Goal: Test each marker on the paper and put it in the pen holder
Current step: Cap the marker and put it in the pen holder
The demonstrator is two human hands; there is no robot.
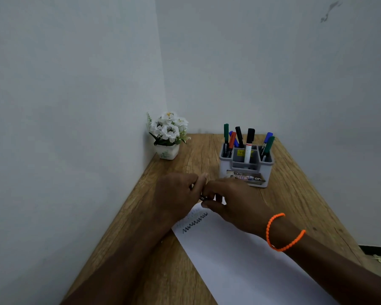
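Both hands (176, 194) (233, 203) pinch one marker (201, 198) before the holder (246, 170); a slip could streak the paper (240, 260).

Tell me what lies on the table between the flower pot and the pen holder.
Nothing: in the head view, the wooden table is bare between the flower pot and the grey pen holder.
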